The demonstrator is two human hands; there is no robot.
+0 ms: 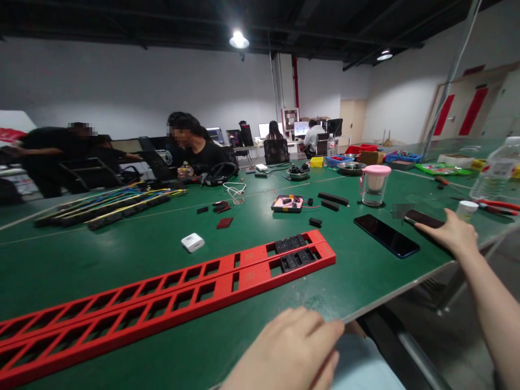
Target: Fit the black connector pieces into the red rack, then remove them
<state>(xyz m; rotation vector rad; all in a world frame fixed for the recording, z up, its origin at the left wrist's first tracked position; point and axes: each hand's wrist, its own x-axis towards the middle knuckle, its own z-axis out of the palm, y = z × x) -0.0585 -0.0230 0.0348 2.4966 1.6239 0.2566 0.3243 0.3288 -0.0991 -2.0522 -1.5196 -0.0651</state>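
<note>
On the right, my right hand [459,233] is closed around the near end of a dark, flat oblong object [424,219] with a light edge; its kind is unclear. A black smartphone [385,235] lies face up just left of it. My left hand [290,346] is at the table's front edge, back up, fingers bent and close together; whatever is under them is hidden. Beyond it lie two long red slotted frames [246,275], side by side, with black blocks [298,260] fitted in several slots at their right end.
The green table [162,254] also bears a small white box [192,242], a pink-lidded cup [374,185], a tray of parts [287,203], black bars [333,199], cable bundles [117,206], red-handled pliers [498,206] and a plastic bottle [493,170]. Several people are in the background.
</note>
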